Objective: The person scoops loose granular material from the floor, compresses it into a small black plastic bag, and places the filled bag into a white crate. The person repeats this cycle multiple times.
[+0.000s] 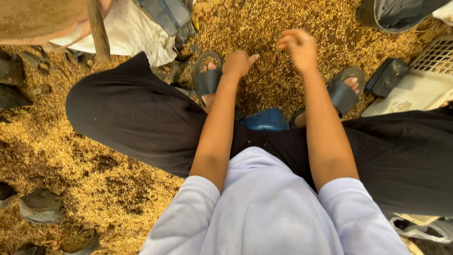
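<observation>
I sit low with my knees apart and reach down between them. My left hand is closed into a loose fist just above the golden husk-covered ground, next to my left sandal. Slightly farther out hovers my right hand, fingers curled and pinched together; whether it holds husks I cannot tell. My right sandal rests to the right of that hand. A blue object sits under me between my legs.
A wooden post and white sacking stand at the upper left. A dark container is at the top right, with a black box and a white crate below it. Dark scraps lie at left.
</observation>
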The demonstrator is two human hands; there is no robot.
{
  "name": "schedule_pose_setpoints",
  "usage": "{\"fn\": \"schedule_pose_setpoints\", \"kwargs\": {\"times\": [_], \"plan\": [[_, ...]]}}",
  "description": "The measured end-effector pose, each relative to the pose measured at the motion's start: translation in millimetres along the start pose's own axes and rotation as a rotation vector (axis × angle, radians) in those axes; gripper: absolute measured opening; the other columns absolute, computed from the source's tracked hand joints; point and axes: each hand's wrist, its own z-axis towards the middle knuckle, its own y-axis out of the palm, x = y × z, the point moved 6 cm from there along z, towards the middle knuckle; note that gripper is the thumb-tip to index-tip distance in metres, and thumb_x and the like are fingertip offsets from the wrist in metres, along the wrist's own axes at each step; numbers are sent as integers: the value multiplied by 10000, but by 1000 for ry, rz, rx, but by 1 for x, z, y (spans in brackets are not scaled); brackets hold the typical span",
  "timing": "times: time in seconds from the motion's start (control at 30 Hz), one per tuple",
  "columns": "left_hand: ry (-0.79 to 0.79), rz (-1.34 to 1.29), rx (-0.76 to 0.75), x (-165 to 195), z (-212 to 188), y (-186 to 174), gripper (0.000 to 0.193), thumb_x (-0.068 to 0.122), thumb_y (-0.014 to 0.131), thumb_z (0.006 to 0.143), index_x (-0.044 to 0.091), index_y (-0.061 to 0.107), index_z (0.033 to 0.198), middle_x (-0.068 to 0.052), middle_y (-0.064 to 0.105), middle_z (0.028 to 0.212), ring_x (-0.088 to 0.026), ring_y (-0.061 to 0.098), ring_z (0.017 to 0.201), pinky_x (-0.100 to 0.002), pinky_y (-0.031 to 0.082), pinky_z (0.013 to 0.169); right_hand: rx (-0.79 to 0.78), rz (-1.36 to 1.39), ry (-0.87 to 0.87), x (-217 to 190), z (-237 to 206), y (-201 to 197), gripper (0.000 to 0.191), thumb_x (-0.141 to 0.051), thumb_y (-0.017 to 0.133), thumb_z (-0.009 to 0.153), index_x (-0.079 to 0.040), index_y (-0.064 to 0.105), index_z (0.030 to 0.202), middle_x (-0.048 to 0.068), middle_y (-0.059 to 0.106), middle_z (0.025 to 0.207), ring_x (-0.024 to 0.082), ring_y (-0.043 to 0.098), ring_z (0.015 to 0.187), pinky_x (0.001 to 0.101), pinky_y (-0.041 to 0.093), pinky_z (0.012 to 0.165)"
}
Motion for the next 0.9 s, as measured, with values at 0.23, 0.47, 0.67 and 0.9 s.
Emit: {"fn": "schedule_pose_setpoints", "kwargs": {"times": [0.23, 0.47, 0.67, 0.9], "plan": [[500, -298, 310, 51, -7, -16, 528, 302, 839, 826, 86, 661, 1274, -154, 687, 1260, -335, 662, 1144, -434, 509, 969, 50, -782, -80, 25, -51, 38, 684, -223, 777, 815, 46, 552, 1402, 312, 437, 1513, 486, 466, 1318, 559, 425, 1046], [474, -150, 212, 55, 2, -8, 211, 197, 839, 761, 209, 831, 972, -44, 758, 1155, -272, 730, 1012, -393, 572, 896, -163, -1196, -135, 53, -83, 78, 163, -86, 592, 927, -27, 733, 987, 147, 641, 1112, 329, 671, 1047, 426, 606, 836], [371, -325, 479, 26, -9, -27, 156, 171, 856, 795, 90, 819, 924, -113, 776, 984, -263, 742, 849, -399, 581, 782, 71, -692, 51, 56, -68, 28, 257, -139, 771, 833, -66, 822, 1073, 217, 730, 983, 349, 701, 876, 448, 574, 786], [13, -522, 524, 5, -23, 9, 215, 244, 822, 816, 47, 777, 890, -113, 782, 837, -259, 751, 728, -416, 591, 698, 97, -75, 270, 42, -55, 35, 357, -200, 775, 905, -57, 762, 1232, 180, 795, 935, 321, 723, 758, 384, 552, 671]]}}
